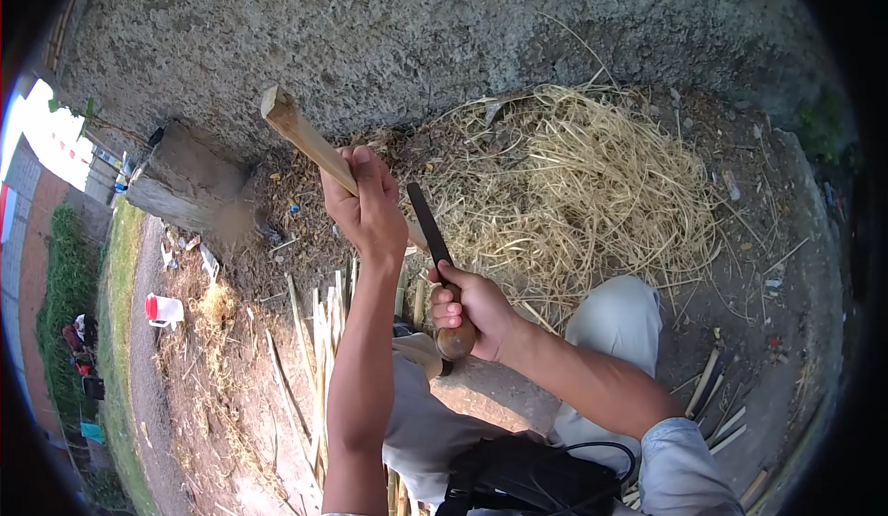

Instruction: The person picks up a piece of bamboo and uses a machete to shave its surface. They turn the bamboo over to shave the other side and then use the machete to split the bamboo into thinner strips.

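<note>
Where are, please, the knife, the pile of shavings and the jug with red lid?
Knife [426,221]: head view, on its dark blade.
Pile of shavings [620,174]: head view, its middle.
Jug [167,310]: head view, its white body.

Looks from the head forward and down, close above the left hand [372,206], right hand [476,317] and, at six o'clock, the lap [421,423], facing a rough wall [444,44] at twelve and catching a sideways-tipped grass strip [120,285], farther off, at nine.
</note>
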Available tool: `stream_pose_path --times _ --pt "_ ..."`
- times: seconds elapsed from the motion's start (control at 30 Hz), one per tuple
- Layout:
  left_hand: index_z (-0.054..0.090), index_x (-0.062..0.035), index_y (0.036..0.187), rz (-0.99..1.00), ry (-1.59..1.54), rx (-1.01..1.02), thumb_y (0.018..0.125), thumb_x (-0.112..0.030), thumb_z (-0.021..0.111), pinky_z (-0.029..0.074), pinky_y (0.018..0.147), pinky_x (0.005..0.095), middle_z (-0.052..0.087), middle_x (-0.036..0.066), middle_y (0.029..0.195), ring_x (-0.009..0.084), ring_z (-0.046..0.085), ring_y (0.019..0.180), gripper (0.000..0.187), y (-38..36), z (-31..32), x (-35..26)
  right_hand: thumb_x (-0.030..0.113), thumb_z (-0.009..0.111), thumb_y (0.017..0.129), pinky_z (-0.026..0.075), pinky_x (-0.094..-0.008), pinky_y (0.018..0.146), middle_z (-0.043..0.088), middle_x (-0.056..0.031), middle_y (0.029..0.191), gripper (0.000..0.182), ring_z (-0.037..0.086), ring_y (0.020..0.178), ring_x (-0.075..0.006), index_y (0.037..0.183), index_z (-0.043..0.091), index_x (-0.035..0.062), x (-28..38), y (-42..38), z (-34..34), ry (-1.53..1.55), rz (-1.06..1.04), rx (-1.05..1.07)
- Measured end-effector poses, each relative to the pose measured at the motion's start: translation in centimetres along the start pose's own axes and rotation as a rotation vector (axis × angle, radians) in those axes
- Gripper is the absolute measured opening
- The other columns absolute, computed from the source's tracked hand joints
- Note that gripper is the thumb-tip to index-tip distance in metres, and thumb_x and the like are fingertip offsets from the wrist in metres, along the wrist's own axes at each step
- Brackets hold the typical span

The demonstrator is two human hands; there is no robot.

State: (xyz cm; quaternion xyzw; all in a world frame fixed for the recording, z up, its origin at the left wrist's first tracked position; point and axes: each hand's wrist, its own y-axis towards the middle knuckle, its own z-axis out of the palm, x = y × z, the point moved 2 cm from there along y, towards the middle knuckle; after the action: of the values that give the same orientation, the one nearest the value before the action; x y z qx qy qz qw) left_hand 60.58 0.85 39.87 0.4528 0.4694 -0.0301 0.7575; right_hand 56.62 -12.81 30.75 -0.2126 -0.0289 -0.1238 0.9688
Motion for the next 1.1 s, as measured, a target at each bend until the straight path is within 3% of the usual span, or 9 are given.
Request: stream_pose_path --times 0.3,0.4,0.5,0.6,0.7,0.8,0.9,0.97,1.1 --pt "0.04 -0.0095 0.079 -0.026 -0.036 -0.006 0.104 -0.024 0.051 0.026 0.038 0.0218 0.04 -0.001 0.058 0.0059 0.037 0.042 0.031 -0.5 0.0 -0.1 0.032 0.045 0.106 0.04 -0.0229 0.049 0.045 0.0028 0.069 0.023 0.043 0.053 -0.0072 0.098 0.05 0.0107 0.1 0.5 -0.2 0.114 0.038 0.076" --pt "0.04 -0.0094 0.078 -0.017 -0.018 0.001 0.104 -0.024 0.051 0.025 0.038 0.0219 0.04 -0.001 0.058 0.0056 0.037 0.042 0.031 -0.4 0.5 -0.2 0.031 0.046 0.106 0.041 -0.0224 0.049 0.045 0.0036 0.067 0.023 0.044 0.053 -0.0072 0.097 0.051 0.0108 -0.8 0.8 0.3 0.054 -0.067 -0.005" --pt "0.044 -0.0076 0.088 -0.035 -0.056 0.063 0.103 -0.014 0.052 0.026 0.042 0.0201 0.043 -0.003 0.063 0.0025 0.036 0.049 0.018 -0.2 -0.1 0.1 0.031 0.045 0.106 0.041 -0.0233 0.049 0.045 0.0035 0.067 0.023 0.044 0.052 -0.0076 0.097 0.051 0.0106 -0.3 1.0 0.3 0.112 -0.039 0.002" --pt "0.04 -0.0091 0.079 -0.022 -0.028 -0.015 0.104 -0.023 0.051 0.027 0.039 0.022 0.04 0.0 0.057 0.006 0.038 0.042 0.03 -0.5 0.9 -0.5 0.031 0.046 0.106 0.042 -0.0239 0.049 0.046 0.0027 0.068 0.023 0.045 0.053 -0.0082 0.095 0.05 0.0101 0.0 0.1 0.3 0.035 -0.049 0.005" --pt "0.04 -0.0086 0.081 -0.022 -0.039 0.046 0.104 -0.023 0.051 0.029 0.039 0.0226 0.041 0.0 0.059 0.0064 0.038 0.043 0.029 -0.4 0.8 0.1 0.03 0.047 0.105 0.041 -0.0235 0.049 0.045 0.0029 0.068 0.023 0.045 0.053 -0.0078 0.096 0.051 0.0097 -0.6 0.9 0.3 -0.008 -0.149 -0.045" --pt "0.04 -0.0087 0.081 -0.04 -0.07 0.093 0.104 -0.023 0.05 0.03 0.039 0.024 0.041 0.0 0.06 0.0077 0.038 0.042 0.029 -0.4 0.4 -0.2 0.029 0.047 0.105 0.041 -0.0239 0.049 0.045 0.0025 0.068 0.022 0.045 0.054 -0.0082 0.096 0.05 0.0096 0.8 0.1 0.0 -0.036 -0.072 -0.001" --pt "0.044 -0.0072 0.085 -0.103 -0.114 0.165 0.104 -0.023 0.05 0.037 0.048 0.026 0.045 0.002 0.065 0.0104 0.044 0.052 0.025 -0.8 0.6 -0.9 0.025 0.055 0.102 0.042 -0.0239 0.049 0.048 0.002 0.069 0.018 0.046 0.053 -0.0086 0.096 0.051 0.0084 1.8 -1.0 1.0 -0.191 -0.158 -0.089" --pt "0.047 -0.0058 0.089 -0.073 -0.084 0.23 0.104 -0.026 0.049 0.042 0.063 0.0303 0.051 0.005 0.075 0.0141 0.05 0.068 0.025 -0.5 0.5 -0.8 0.024 0.061 0.099 0.042 -0.0239 0.049 0.051 0.0013 0.07 0.019 0.047 0.053 -0.0087 0.096 0.051 0.0075 2.9 -1.1 1.4 -0.35 -0.275 -0.175" --pt "0.052 -0.0041 0.094 -0.019 -0.152 0.4 0.107 -0.033 0.042 0.044 0.079 0.0326 0.058 0.007 0.098 0.0148 0.05 0.094 0.033 0.3 0.4 -0.9 0.008 0.082 0.079 0.046 -0.0267 0.05 0.06 -0.0038 0.076 0.033 0.054 0.054 -0.0097 0.097 0.055 0.0035 4.9 0.2 0.6 -0.661 -0.674 -0.256"
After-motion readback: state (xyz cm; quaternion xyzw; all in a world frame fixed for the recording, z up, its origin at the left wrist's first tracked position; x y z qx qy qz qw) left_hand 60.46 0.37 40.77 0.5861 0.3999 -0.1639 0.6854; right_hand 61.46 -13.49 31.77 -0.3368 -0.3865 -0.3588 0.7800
